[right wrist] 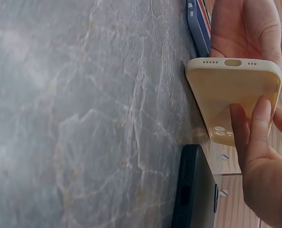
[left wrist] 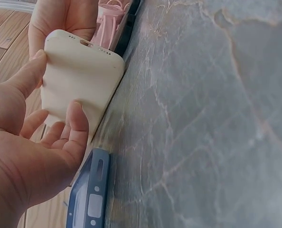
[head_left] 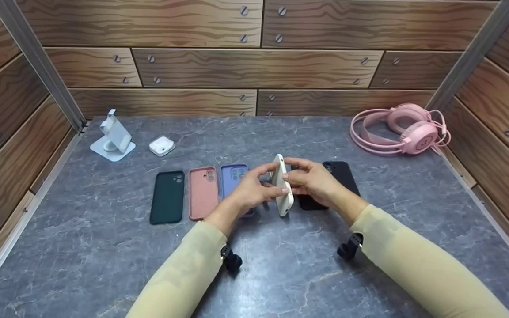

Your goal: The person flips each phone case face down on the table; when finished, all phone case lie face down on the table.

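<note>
A cream phone case [head_left: 284, 205] stands on its long edge between my two hands, close over the table. My left hand [head_left: 252, 190] pinches its near side, thumb on the edge. In the left wrist view, the case's broad plain face [left wrist: 79, 76] shows, with the port cutout at one end. My right hand [head_left: 314, 179] grips the other side; in the right wrist view its fingers [right wrist: 259, 123] lie on the face with the camera holes. Just left of my left hand lies a purple phone case [head_left: 228, 176]. Beneath my right hand is a black phone case [head_left: 312, 203].
A dark green phone case [head_left: 167, 198] and a pink one [head_left: 203, 194] lie in the row at left. Another black case [head_left: 345, 174] lies at right. Farther back are a white stand [head_left: 115, 137], a small white square case [head_left: 161, 145] and a pink headset [head_left: 420, 137].
</note>
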Action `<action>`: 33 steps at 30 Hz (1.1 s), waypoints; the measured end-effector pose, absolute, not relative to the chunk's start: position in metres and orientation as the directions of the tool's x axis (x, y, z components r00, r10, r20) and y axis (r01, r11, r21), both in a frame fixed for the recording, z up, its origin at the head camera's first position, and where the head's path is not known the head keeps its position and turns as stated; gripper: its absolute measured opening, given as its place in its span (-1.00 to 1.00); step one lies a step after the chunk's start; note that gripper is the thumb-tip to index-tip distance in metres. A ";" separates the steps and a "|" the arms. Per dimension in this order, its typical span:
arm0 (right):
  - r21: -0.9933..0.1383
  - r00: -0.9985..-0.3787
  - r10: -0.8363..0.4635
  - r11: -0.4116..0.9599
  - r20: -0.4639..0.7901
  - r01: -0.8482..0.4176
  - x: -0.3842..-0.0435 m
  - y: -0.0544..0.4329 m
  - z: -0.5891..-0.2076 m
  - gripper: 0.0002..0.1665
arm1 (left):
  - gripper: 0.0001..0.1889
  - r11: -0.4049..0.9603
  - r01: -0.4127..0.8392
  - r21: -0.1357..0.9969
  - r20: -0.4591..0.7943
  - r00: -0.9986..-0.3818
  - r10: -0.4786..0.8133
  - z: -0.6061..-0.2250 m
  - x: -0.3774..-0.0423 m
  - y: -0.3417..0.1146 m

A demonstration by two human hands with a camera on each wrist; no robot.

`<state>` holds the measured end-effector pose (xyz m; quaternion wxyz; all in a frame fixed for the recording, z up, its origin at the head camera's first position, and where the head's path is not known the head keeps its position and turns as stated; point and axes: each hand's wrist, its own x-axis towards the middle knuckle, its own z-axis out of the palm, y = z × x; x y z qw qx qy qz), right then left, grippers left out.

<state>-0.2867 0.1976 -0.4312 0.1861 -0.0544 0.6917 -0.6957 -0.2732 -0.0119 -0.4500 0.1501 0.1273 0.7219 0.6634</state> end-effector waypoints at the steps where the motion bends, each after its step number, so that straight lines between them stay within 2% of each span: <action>1: -0.983 -0.927 -0.329 0.027 -0.179 0.180 -0.287 0.197 -0.431 -0.20 | -0.20 0.087 -0.016 0.996 -0.049 -0.923 0.383 -0.450 -0.273 -0.012; 7: -0.984 -0.939 -0.294 0.053 -0.176 0.168 -0.285 0.195 -0.430 -0.19 | -0.25 0.107 -0.015 0.994 -0.053 -0.930 0.364 -0.450 -0.273 -0.011; 12: -0.985 -0.945 -0.276 0.062 -0.174 0.163 -0.284 0.192 -0.427 -0.22 | -0.28 0.136 0.008 0.991 -0.034 -0.954 0.299 -0.449 -0.273 -0.011; 18: -0.989 -0.951 -0.271 0.032 -0.148 0.145 -0.284 0.189 -0.425 -0.21 | -0.25 0.152 0.015 0.988 -0.021 -0.973 0.231 -0.449 -0.275 -0.012; 33: -0.990 -0.961 -0.258 -0.077 -0.097 0.121 -0.284 0.195 -0.420 -0.23 | -0.26 0.140 0.002 0.990 -0.027 -0.979 0.200 -0.448 -0.276 -0.018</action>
